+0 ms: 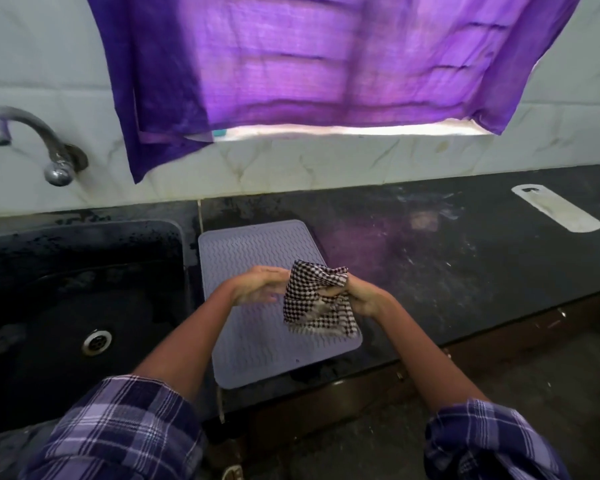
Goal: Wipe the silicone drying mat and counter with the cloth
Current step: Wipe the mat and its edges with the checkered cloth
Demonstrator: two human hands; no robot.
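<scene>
A lilac ribbed silicone drying mat [257, 251] lies on the black counter [430, 258], just right of the sink. Above the mat's right half hangs a dark-and-white checked cloth [312, 299]. My right hand [357, 299] grips the cloth's bunched upper right part, fingers curled into the fabric. My left hand [257, 285] is at the cloth's left edge with its fingers stretched out towards it; motion blur hides whether they pinch the fabric. The cloth's lower edge droops close to the mat.
A black sink [66, 306] with a steel drain sits at the left, a metal tap [25, 140] on the wall above it. A white flat object [555, 211] lies at the counter's far right. A purple curtain [309, 64] hangs over the window.
</scene>
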